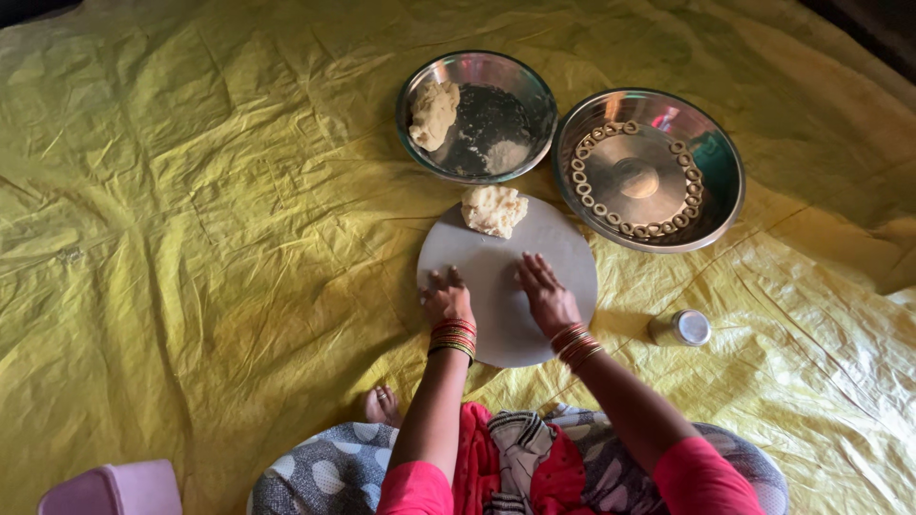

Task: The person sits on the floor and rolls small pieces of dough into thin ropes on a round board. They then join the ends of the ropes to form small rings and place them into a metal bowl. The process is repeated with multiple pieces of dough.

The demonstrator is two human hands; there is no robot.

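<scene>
1. Hard to make out: whatever sits under the left hand [447, 298] and the right hand [545, 291] is covered by the palms, so I can't tell if there's dough beneath them. A pink thing [114, 488] at the near left corner of the yellow sheet [191, 238] is cut off by the frame, and one bare foot [383, 405] pokes out from the person's lap.
2. Hands: both lie palm down with fingers fairly flat and spread, pressing on the near half of the round grey board [506, 277]. Neither one is visibly gripping anything. Stacked red and gold bangles [453, 337] on both wrists.
3. The lump of dough [493, 210] sits at the far edge of the board, well apart from both hands.
4. Count: two steel bowls past the board. The left bowl [477, 114] has one dough chunk plus some dark bits; the right bowl [649, 170] holds a ring of little dough loops, too small to count exactly.
5. One small steel tin [680, 328] just right of the board.
</scene>
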